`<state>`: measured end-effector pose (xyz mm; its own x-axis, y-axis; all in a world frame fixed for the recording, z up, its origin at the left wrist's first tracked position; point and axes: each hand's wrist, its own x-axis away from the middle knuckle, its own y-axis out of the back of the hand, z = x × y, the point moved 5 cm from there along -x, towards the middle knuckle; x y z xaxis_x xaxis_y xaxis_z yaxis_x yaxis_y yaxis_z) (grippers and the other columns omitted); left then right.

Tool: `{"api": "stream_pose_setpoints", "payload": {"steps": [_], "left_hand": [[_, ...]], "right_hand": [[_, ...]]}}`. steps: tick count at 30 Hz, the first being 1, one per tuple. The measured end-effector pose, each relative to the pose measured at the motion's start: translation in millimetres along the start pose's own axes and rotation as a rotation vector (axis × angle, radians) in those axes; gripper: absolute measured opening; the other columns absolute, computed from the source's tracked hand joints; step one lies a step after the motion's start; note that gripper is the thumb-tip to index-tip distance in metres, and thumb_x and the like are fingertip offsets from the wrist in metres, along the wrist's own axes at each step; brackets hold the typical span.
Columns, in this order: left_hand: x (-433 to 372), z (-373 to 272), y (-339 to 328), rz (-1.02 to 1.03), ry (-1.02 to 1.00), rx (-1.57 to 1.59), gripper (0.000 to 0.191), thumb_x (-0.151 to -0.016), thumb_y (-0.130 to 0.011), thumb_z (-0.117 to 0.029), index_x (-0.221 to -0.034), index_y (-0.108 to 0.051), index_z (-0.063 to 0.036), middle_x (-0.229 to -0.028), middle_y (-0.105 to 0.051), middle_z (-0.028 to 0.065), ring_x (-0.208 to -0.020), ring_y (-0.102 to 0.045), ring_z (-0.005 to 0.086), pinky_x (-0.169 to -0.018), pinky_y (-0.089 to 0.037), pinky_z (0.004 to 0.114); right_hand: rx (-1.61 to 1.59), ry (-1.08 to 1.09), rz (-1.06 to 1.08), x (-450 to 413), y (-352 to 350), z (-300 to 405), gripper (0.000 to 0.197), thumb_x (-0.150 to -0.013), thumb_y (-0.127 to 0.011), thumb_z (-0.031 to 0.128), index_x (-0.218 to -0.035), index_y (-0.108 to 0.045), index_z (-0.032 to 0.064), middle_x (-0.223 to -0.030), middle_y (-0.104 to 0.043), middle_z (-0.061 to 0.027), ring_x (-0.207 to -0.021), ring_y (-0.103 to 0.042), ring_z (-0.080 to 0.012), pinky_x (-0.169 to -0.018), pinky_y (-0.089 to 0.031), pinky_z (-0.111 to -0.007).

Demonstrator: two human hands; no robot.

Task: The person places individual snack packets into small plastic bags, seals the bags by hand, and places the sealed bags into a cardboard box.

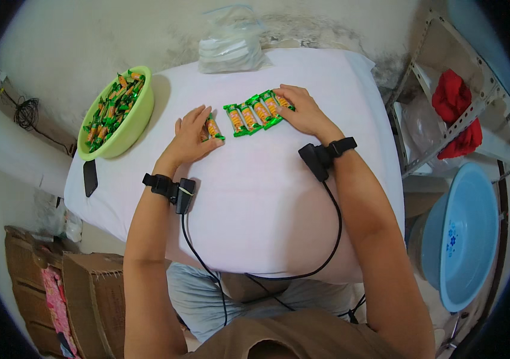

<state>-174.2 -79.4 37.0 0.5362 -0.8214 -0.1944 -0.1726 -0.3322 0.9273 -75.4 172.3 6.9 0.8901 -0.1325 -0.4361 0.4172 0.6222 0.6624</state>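
Observation:
Several small snack packets [248, 116] with green ends and orange-yellow middles lie side by side on the white-covered table [255, 188]. At the row's right end, my right hand [304, 110] has its fingers and thumb around the last packet [285, 102], which it partly covers. To the left of the row, a short gap away, my left hand [190, 137] spans another packet [213, 127] between fingertips and thumb. A further packet beneath that palm is mostly hidden. Both wrists wear black strapped devices with cables.
A green basin [142, 121] full of similar packets stands at the left, with a black phone [90, 178] below it. A clear bag [230, 51] sits against the wall. To the right are a metal shelf [456, 107] and blue basin [474, 242]; cardboard [93, 296] lies lower left.

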Motion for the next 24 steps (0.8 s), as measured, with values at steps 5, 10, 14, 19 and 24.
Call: {"api": "stream_pose_setpoints", "payload": {"steps": [5, 10, 14, 19, 24], "left_hand": [[-33.4, -40.2, -8.1, -0.018, -0.093, -0.117, 0.091, -0.07, -0.069, -0.054, -0.139, -0.035, -0.0054, -0.14, -0.036, 0.0224, -0.133, -0.029, 0.0367, -0.109, -0.016, 0.054], [-47.5, -53.3, -28.5, 0.086, -0.121, -0.179, 0.084, -0.077, -0.063, -0.05, -0.137, -0.035, 0.0016, -0.137, -0.039, 0.0229, -0.129, -0.035, 0.0373, -0.107, -0.024, 0.051], [-44.4, -45.4, -29.9, 0.06, -0.17, -0.135, 0.077, -0.078, -0.065, -0.041, -0.135, -0.037, 0.002, -0.132, -0.043, 0.0234, -0.122, -0.041, 0.037, -0.103, -0.032, 0.044], [-35.7, -30.1, -20.9, 0.083, -0.128, -0.119, 0.076, -0.077, -0.067, -0.037, -0.135, -0.037, 0.0015, -0.131, -0.044, 0.0226, -0.123, -0.039, 0.0365, -0.104, -0.031, 0.043], [-35.0, -28.1, -11.6, 0.084, -0.145, -0.239, 0.08, -0.075, -0.07, -0.036, -0.136, -0.037, 0.0018, -0.135, -0.04, 0.0257, -0.122, -0.041, 0.0383, -0.104, -0.032, 0.043]], "right_hand": [[0.006, -0.017, -0.009, 0.6, -0.6, 0.5, 0.044, -0.083, -0.06, 0.019, -0.124, -0.054, 0.0072, -0.132, -0.048, -0.0172, -0.124, -0.04, -0.0322, -0.105, -0.032, -0.039], [-0.008, -0.008, -0.013, -0.6, -1.0, -0.4, 0.042, -0.083, -0.059, 0.019, -0.123, -0.055, 0.0077, -0.131, -0.049, -0.0156, -0.123, -0.041, -0.032, -0.105, -0.033, -0.039], [0.015, -0.018, 0.004, -0.5, -2.1, 0.4, 0.041, -0.083, -0.058, 0.019, -0.123, -0.055, 0.0077, -0.131, -0.049, -0.0147, -0.123, -0.042, -0.0316, -0.104, -0.033, -0.039], [0.026, -0.035, 0.006, -0.4, -0.4, -0.9, 0.04, -0.084, -0.058, 0.018, -0.123, -0.054, 0.0077, -0.132, -0.049, -0.0147, -0.123, -0.041, -0.031, -0.104, -0.033, -0.039], [-0.059, -0.051, -0.056, -2.0, -0.7, -0.4, 0.038, -0.085, -0.057, 0.018, -0.121, -0.055, 0.0053, -0.126, -0.052, -0.0153, -0.117, -0.046, -0.0309, -0.1, -0.037, -0.037]]}}
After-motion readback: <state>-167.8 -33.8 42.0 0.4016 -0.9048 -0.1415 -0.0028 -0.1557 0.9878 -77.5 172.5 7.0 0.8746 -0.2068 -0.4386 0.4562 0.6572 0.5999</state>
